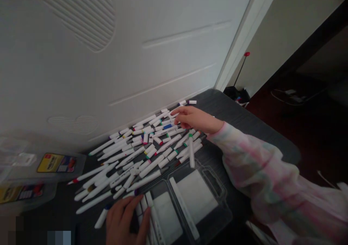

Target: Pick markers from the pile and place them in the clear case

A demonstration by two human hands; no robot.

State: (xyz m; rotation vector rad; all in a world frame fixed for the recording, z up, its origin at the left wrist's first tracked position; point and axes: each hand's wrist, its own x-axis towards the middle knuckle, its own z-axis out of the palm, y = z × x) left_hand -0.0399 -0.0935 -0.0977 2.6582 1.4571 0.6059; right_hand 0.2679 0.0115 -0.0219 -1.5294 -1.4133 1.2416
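My right hand (193, 118) reaches over the far right part of a heap of white markers (148, 165). Its fingers are slightly bent and apart, with nothing visible in them. At the bottom, my left hand (123, 219) curls its fingers and thumb around several upright-packed white markers (152, 216) at the left side of a clear plastic case (227, 212). One marker (185, 208) lies along the case's middle divider. Another marker with a green end (191, 152) leans across the case's far edge. Many loose markers are uncapped, with coloured caps (146, 139) scattered among them.
A dark table (272, 143) carries everything and meets a white embossed panel (168, 67) at the back. Clear plastic boxes with yellow labels (56, 162) stand at the left. Beyond the table's right edge are a black container (232, 92) and cables (288, 96).
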